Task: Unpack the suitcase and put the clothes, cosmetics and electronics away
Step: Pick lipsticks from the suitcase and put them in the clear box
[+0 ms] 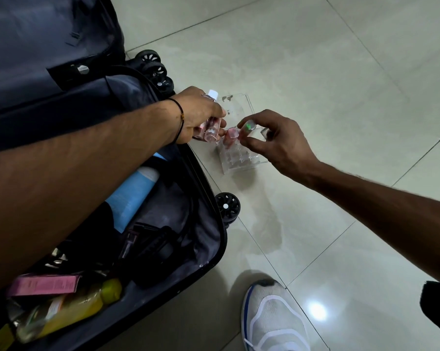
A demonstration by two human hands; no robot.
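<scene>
head view: the left hand (201,115) grips several small clear pink-tinted bottles (210,129); the right hand (279,140) pinches a small clear green-topped vial (249,127) above the clear acrylic slotted organiser (244,159), on the floor (340,97) beside the open dark suitcase (208,211). best lowered upright into a free slot.

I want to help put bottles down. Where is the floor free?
Bare floor lies beyond and right of the organizer, and between it and the shoe. Crowded: where the left hand and right hand meet over the organizer, and inside the suitcase.
</scene>
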